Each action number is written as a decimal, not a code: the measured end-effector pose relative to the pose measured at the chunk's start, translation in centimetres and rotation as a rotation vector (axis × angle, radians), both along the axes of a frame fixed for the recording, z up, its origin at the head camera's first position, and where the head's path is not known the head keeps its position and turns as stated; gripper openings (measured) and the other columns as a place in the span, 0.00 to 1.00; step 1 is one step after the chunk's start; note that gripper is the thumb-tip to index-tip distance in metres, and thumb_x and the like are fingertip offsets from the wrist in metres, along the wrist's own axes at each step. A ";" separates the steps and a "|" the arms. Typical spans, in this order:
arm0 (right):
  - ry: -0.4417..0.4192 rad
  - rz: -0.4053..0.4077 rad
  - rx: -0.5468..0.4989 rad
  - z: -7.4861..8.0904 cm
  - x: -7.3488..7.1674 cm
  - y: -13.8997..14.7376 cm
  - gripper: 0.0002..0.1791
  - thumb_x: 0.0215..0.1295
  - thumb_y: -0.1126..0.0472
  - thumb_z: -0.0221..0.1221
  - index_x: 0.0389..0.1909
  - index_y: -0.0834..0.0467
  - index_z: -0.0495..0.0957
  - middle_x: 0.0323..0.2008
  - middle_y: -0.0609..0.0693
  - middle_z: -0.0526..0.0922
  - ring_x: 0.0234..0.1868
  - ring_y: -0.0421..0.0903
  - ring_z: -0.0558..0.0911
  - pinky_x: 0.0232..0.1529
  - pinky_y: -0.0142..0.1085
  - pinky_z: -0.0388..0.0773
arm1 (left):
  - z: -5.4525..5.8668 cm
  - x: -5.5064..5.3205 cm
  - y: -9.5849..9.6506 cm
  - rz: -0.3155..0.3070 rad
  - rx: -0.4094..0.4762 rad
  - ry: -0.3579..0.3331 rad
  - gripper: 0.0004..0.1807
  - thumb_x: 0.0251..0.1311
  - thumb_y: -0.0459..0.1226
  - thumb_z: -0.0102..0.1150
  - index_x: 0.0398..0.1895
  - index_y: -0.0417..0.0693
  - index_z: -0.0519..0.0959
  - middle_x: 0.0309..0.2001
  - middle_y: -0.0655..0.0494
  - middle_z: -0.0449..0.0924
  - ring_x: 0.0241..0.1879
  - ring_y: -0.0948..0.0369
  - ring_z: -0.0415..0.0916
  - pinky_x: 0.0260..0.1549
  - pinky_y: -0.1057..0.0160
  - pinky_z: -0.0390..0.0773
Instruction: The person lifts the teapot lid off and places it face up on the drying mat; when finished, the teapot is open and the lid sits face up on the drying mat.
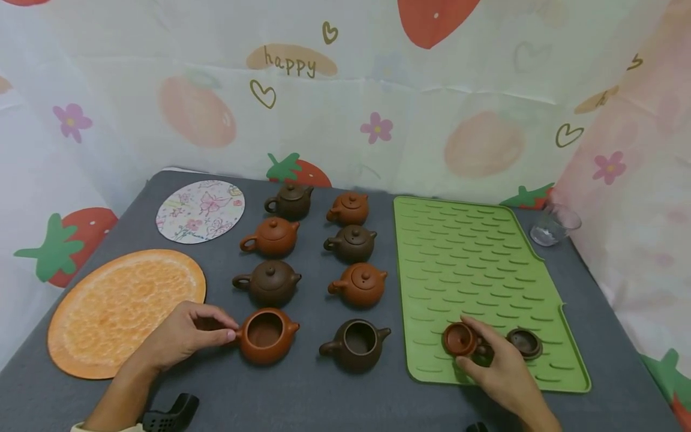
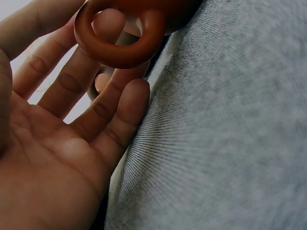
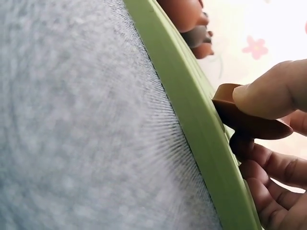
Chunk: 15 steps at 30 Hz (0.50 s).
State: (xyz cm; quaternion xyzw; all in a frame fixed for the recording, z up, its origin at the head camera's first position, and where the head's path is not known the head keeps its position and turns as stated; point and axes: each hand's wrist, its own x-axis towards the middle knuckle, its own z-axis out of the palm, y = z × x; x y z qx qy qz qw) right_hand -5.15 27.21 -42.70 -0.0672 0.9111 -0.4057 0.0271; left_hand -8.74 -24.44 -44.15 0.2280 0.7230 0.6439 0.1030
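My left hand [image 1: 186, 336] pinches the ring handle [image 2: 120, 56] of a lidless reddish-brown teapot [image 1: 268, 354], which stands on the cloth with its spout to the right. Over the green mat [image 1: 459, 258], my right hand [image 1: 504, 372] holds a reddish-brown teapot lid [image 1: 460, 339] between thumb and fingers. That lid is tilted, its hollow underside showing in the head view and its knob [image 3: 241, 143] pointing down by the mat in the right wrist view. Just right of the fingers, a dark brown lid [image 1: 525, 343] lies on the mat. A lidless dark brown teapot [image 1: 358, 359] stands between the hands.
Behind the lidless pots stand two columns of lidded teapots, among them a dark one [image 1: 272, 288] and a reddish one [image 1: 363, 290]. An orange round placemat [image 1: 129, 312] and a floral one [image 1: 201, 211] lie left. A clear glass [image 1: 552, 227] stands right of the mat.
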 end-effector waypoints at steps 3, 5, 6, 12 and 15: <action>0.025 0.005 0.010 0.2 -0.1 0.2 0.40 0.55 0.65 0.71 0.68 0.59 0.65 0.54 0.57 0.75 0.46 0.51 0.78 0.41 0.40 0.78 | 0.3 0.0 0.0 0.002 -0.017 0.014 0.07 0.58 0.22 0.61 0.38 0.34 0.84 0.34 0.45 0.83 0.33 0.58 0.80 0.30 0.61 0.80; 0.060 0.006 0.040 0.5 -0.1 0.2 0.40 0.55 0.63 0.71 0.68 0.60 0.65 0.52 0.56 0.74 0.45 0.51 0.77 0.40 0.42 0.78 | 0.7 0.0 0.0 0.016 -0.039 0.029 0.07 0.58 0.23 0.61 0.39 0.34 0.84 0.35 0.45 0.83 0.32 0.57 0.81 0.30 0.61 0.80; 0.084 0.004 0.059 0.7 0.0 0.3 0.40 0.55 0.63 0.71 0.68 0.60 0.65 0.52 0.56 0.74 0.45 0.51 0.77 0.39 0.42 0.78 | 1.0 0.1 0.1 0.024 -0.049 0.038 0.07 0.59 0.23 0.61 0.39 0.33 0.83 0.35 0.45 0.83 0.32 0.56 0.81 0.30 0.60 0.80; 0.249 0.004 0.102 2.9 0.3 0.2 0.40 0.54 0.68 0.70 0.68 0.57 0.66 0.56 0.56 0.73 0.46 0.47 0.74 0.36 0.39 0.75 | 3.7 0.4 0.6 0.111 -0.127 0.116 0.08 0.59 0.26 0.63 0.42 0.35 0.83 0.38 0.46 0.83 0.36 0.54 0.81 0.32 0.61 0.80; 0.291 0.018 0.086 4.5 0.2 0.0 0.39 0.55 0.69 0.69 0.69 0.54 0.66 0.55 0.51 0.73 0.46 0.40 0.71 0.34 0.35 0.73 | 5.3 0.4 1.3 0.147 -0.139 0.161 0.10 0.58 0.26 0.64 0.43 0.40 0.84 0.39 0.49 0.83 0.38 0.56 0.80 0.36 0.63 0.79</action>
